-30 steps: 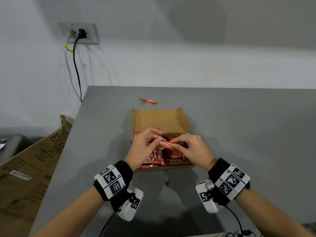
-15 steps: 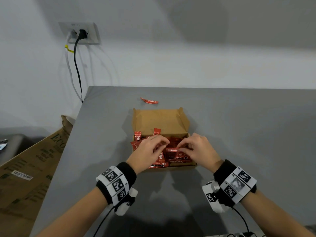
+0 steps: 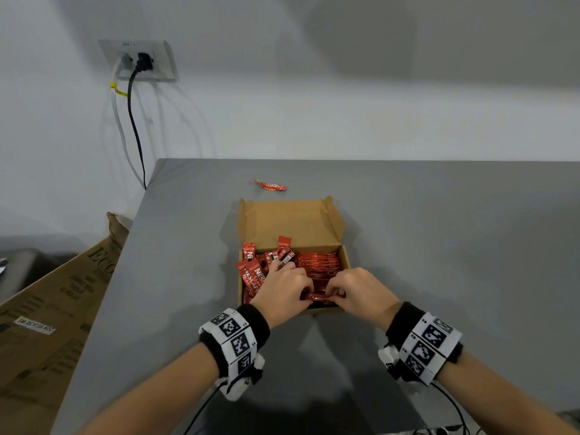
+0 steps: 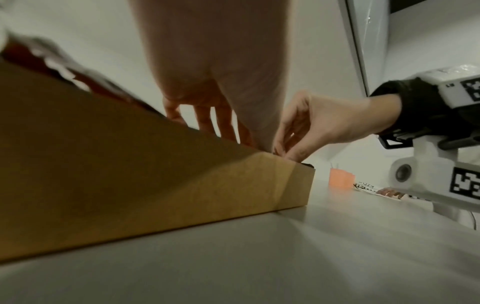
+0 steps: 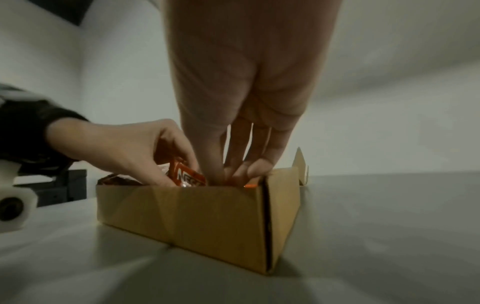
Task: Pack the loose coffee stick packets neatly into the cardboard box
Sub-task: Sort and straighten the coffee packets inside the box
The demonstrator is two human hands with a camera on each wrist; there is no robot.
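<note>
An open cardboard box (image 3: 344, 258) sits mid-table with its lid (image 3: 287, 221) folded back. Red coffee stick packets (image 3: 317, 263) lie stacked in its right half, and others (image 3: 251, 274) stand untidily in its left half. Over the box's near wall, my left hand (image 3: 300, 290) and right hand (image 3: 333, 291) each pinch an end of one red packet (image 3: 318, 297). In the right wrist view the right fingers (image 5: 255, 166) reach down inside the box (image 5: 207, 216) beside a packet (image 5: 187, 174). One loose packet (image 3: 270, 185) lies on the table behind the box.
The grey table (image 3: 439, 246) ends at its left edge near a large brown carton (image 3: 53, 309) on the floor. A wall socket (image 3: 141, 59) with hanging cables is at the back left. An orange object (image 4: 340, 183) stands far off in the left wrist view.
Both hands have moved toward me and down with the packet, from above the box's middle to its near wall. The packet's label no longer faces up.
</note>
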